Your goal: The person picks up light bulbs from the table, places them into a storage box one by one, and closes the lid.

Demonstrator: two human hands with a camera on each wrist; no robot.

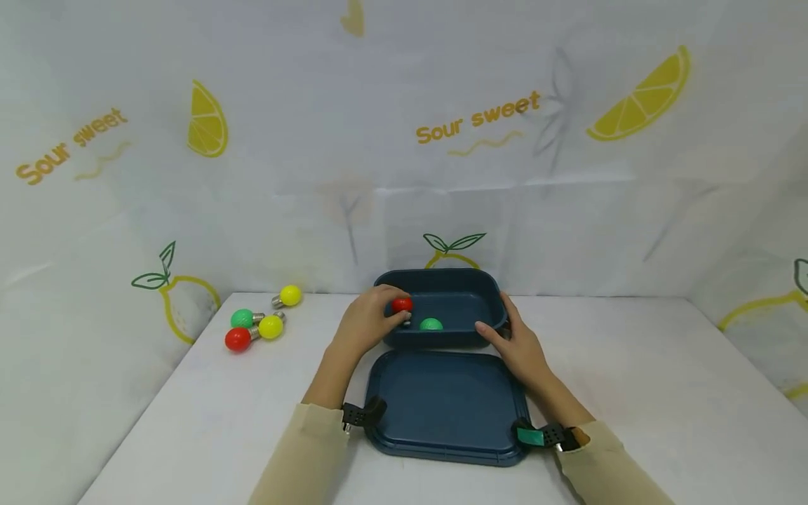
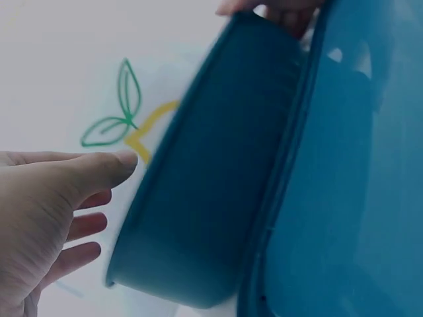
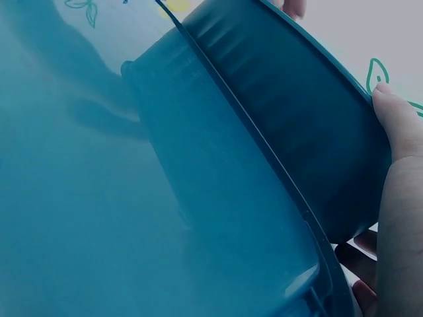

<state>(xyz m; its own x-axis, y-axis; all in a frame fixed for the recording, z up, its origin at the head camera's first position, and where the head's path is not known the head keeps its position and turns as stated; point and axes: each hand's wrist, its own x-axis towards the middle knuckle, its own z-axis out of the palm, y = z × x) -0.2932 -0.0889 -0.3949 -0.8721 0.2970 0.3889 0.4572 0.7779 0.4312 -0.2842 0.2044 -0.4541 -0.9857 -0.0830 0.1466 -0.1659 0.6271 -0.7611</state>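
Note:
My left hand (image 1: 369, 319) is over the left end of a dark blue plastic box (image 1: 445, 339). Just by its fingertips, inside the box, is a red light bulb (image 1: 402, 304) with its metal base downward. In the left wrist view, the thumb and fingers of the left hand (image 2: 63, 205) stand apart and no bulb shows between them. My right hand (image 1: 517, 344) grips the box's right end, thumb at the front rim and fingers round the side. A green bulb (image 1: 431, 324) lies in the box, partly hidden by the front wall.
A flat blue lid (image 1: 448, 403) lies on the white table in front of the box, beneath both wrists. To the left lie a red bulb (image 1: 238, 340), a green bulb (image 1: 241, 318) and two yellow bulbs (image 1: 271, 327). A printed white cloth (image 1: 315, 161) hangs behind.

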